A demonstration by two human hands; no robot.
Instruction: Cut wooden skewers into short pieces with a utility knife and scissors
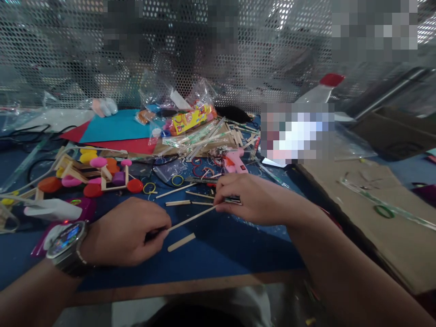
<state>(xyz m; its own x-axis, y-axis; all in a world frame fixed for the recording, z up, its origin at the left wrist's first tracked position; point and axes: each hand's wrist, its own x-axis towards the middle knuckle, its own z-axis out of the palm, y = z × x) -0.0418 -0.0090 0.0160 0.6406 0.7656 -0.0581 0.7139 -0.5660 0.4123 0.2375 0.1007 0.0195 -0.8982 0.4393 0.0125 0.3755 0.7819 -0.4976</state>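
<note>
Two bare hands above a blue tabletop (231, 261), with a thin wooden stick (191, 218) held between them. The left hand (131, 231), with a dark wristwatch (67, 245) at its wrist, has its grip clamped on the stick's near end, the fingers curled inward. The right hand (250, 200) pinches the far end, thumb and fingertips together on the wood. The stick slants upward from left to right across the middle of the working area. Just below it, a short craft stick (181, 242), rounded at its left end, lies flat on the tabletop.

Left: a craft-stick assembly (112, 170) bears red, pink, orange, purple and yellow rounded pieces; a purple object (89, 206) lies below it, near the left hand. Centre: a pink glue gun (236, 162) lies just beyond the right hand, and two yellow rings (177, 180) lie to its left. Rear: a blue sheet (116, 127) overlaps a red sheet (143, 146), beside a yellow-labelled packet (192, 120). Right: a green ring (383, 211) rests on brown cardboard (388, 240). Background: a perforated metal screen (187, 59).
</note>
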